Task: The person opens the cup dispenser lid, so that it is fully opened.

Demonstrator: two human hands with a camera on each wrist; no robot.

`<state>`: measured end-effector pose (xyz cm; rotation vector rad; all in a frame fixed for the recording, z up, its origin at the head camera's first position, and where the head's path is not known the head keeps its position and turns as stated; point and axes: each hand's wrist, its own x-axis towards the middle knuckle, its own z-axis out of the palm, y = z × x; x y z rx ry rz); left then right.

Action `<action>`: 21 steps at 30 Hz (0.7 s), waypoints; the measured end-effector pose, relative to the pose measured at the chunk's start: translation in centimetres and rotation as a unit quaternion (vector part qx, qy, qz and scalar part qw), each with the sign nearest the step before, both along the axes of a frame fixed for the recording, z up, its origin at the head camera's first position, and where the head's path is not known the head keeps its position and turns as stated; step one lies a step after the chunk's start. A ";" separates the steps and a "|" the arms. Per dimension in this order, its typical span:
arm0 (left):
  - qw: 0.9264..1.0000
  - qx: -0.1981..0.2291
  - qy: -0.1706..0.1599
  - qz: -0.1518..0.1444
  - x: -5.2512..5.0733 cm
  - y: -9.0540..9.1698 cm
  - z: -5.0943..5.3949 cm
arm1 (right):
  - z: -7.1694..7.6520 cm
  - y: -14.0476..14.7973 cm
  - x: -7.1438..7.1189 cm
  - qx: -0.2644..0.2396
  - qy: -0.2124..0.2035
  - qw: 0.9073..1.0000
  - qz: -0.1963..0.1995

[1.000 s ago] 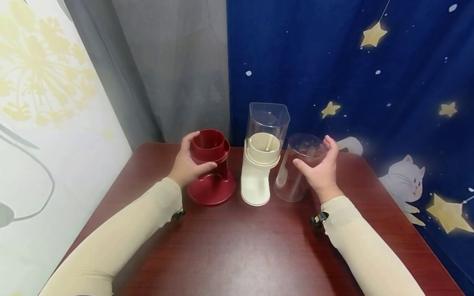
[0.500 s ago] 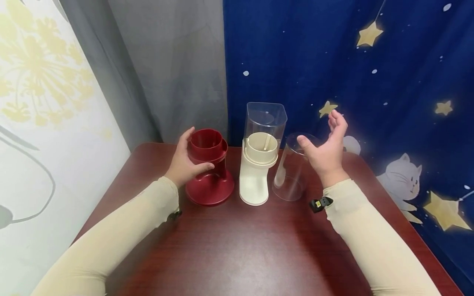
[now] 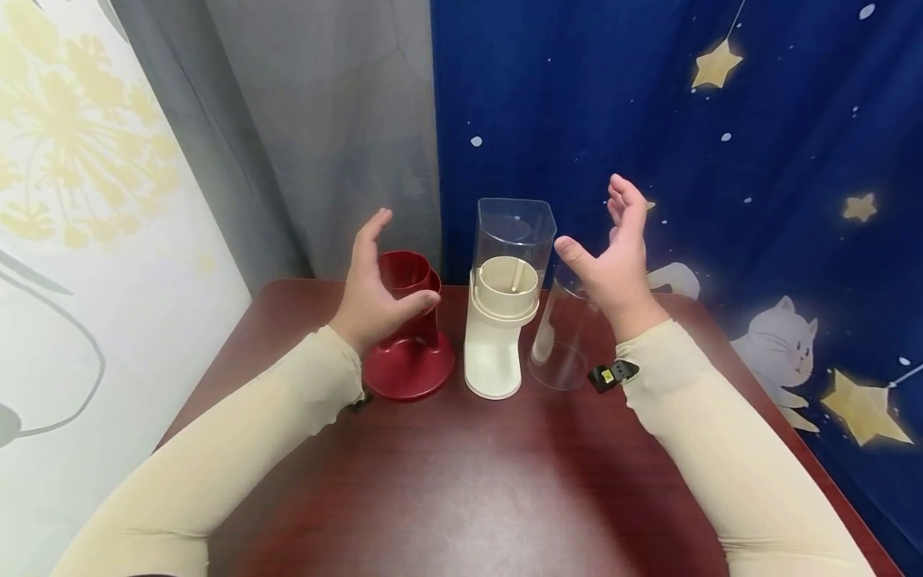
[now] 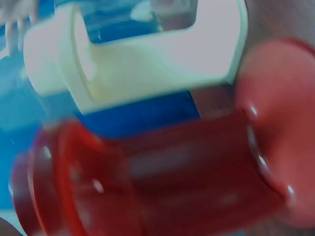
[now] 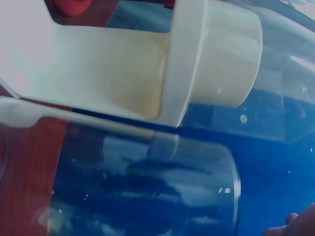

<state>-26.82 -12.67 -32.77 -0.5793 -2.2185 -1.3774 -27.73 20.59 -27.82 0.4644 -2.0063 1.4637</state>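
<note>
In the head view my left hand [image 3: 378, 296] is raised before the red stand [image 3: 409, 373], partly covering its round cup; its thumb and fingers are spread and grip nothing. The left wrist view shows the red stand [image 4: 182, 172] without fingers around it. To its right stands a cream stand [image 3: 493, 361] with a round cup, a clear squared container [image 3: 515, 216] rising behind the cup. My right hand [image 3: 613, 268], thumb apart from the fingers, hovers above and in front of a clear cylinder [image 3: 562, 353], holding nothing. A white rounded piece [image 3: 544, 343] shows through the cylinder.
Everything stands near the back edge of a dark red-brown table [image 3: 461, 481]. Behind hang a grey curtain [image 3: 346, 120] and a blue curtain [image 3: 577, 96] with stars. A white patterned surface [image 3: 94, 200] lies at the left.
My left hand has come off the red stand's cup and risen. My right hand has left the clear cylinder's rim, moving up and then slightly left. The stands and cylinder stay in place.
</note>
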 end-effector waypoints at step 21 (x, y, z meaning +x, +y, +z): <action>0.993 0.034 0.000 -0.111 0.5 9.0 -3.5 | 0.5 -2.8 -2.0 0.076 -0.077 0.991 0.084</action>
